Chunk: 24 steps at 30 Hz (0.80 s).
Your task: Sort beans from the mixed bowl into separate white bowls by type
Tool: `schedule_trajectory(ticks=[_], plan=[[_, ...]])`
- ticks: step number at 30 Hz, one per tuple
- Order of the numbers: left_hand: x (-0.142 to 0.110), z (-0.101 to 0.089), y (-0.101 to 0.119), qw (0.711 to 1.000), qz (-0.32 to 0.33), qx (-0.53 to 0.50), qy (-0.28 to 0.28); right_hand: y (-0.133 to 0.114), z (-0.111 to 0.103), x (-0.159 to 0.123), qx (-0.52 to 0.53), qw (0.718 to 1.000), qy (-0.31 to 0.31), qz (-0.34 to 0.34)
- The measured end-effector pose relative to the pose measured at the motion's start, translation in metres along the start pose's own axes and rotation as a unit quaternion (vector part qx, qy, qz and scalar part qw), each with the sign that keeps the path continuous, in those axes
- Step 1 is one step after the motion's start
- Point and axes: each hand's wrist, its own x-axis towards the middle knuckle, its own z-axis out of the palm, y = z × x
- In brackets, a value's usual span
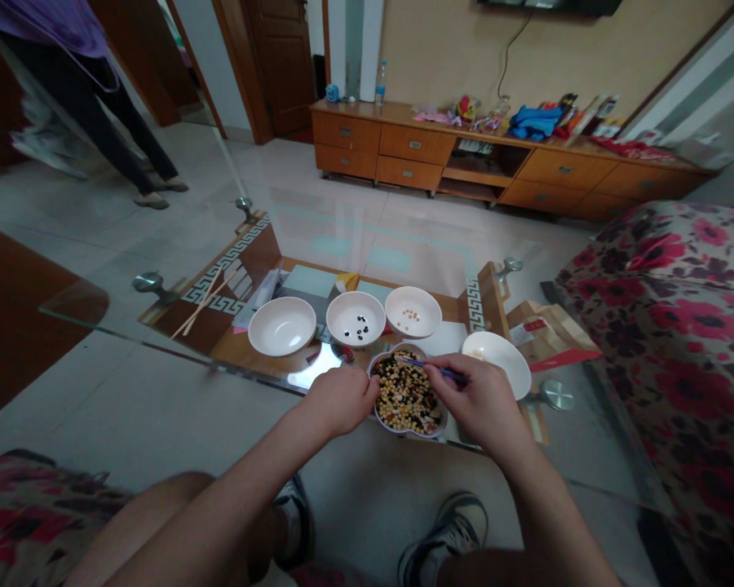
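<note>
One blue tool [452,375], best guided lightly, was pinched in the right hand [478,398], the bean bowl [397,430] in the curled left hand [343,398].

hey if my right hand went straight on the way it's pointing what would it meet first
Your right hand, tweezers leading, would probably meet the beans in the dish first; its height above them is hard to judge.

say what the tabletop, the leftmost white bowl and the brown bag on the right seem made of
Tabletop: clear, shiny glass; the shelf and floor show through it.
Leftmost white bowl: smooth and glossy, perhaps ceramic, though hard plastic could look the same.
Brown bag: probably paper with a dull finish, judging by its stiff creases.
</note>
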Motion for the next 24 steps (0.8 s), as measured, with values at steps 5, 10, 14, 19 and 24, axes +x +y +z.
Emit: schedule_trajectory(ticks=[5,10,14,19,24], plan=[[0.0,0.001,0.0,1.0,0.0,0.002,0.005,-0.015,0.02,0.012,0.012,0.997,0.081,-0.014],[0.0,0.002,-0.002,1.0,0.0,-0.002,0.01,-0.027,0.041,0.022,0.012,0.996,0.088,-0.02],[0.001,0.004,-0.002,1.0,0.006,0.002,0.017,-0.029,0.048,0.024,0.022,0.995,0.09,-0.021],[0.0,0.004,-0.002,1.0,0.01,0.004,0.022,-0.023,0.041,0.022,0.013,0.995,0.1,-0.018],[0.0,0.002,-0.001,1.0,0.005,0.002,0.015,-0.016,0.025,0.018,-0.026,0.997,0.079,0.001]])
